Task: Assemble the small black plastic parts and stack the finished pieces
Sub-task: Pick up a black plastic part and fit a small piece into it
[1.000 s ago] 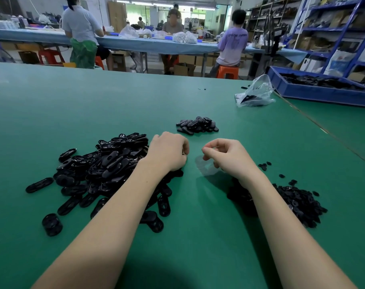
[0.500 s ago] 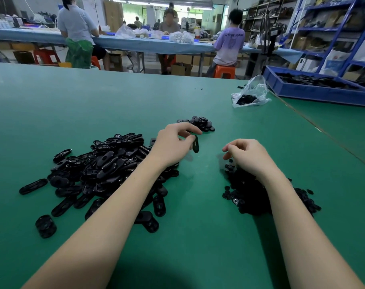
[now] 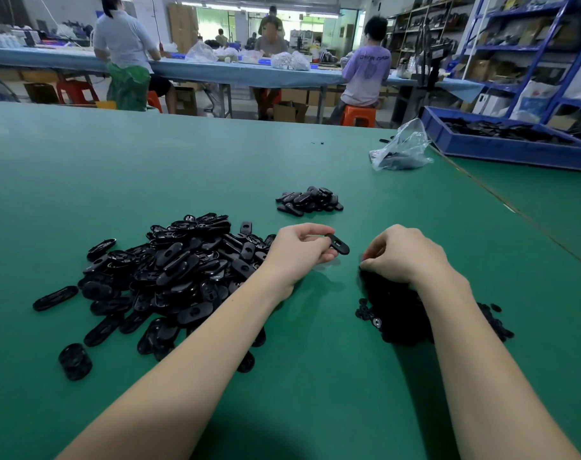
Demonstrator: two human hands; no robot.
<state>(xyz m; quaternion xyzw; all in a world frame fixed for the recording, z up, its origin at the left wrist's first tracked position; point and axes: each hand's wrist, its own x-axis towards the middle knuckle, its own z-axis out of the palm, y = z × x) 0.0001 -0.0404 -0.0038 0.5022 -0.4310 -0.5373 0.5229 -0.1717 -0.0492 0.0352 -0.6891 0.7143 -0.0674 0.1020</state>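
Observation:
A big heap of black oval plastic parts lies on the green table at my left. My left hand holds one oval part by its end, just above the table. My right hand hovers with curled fingers over a heap of small round black parts; its fingertips pinch at something tiny that I cannot make out. A small pile of finished pieces sits beyond both hands.
A clear plastic bag with dark parts lies far right. A blue tray of black parts stands on the neighbouring table. A short stack of parts sits near left. People work at a long bench behind.
My left hand has turned the oval part flatter and drawn it toward the right hand. My right hand stays over the small-parts heap. The camera has tilted slightly.

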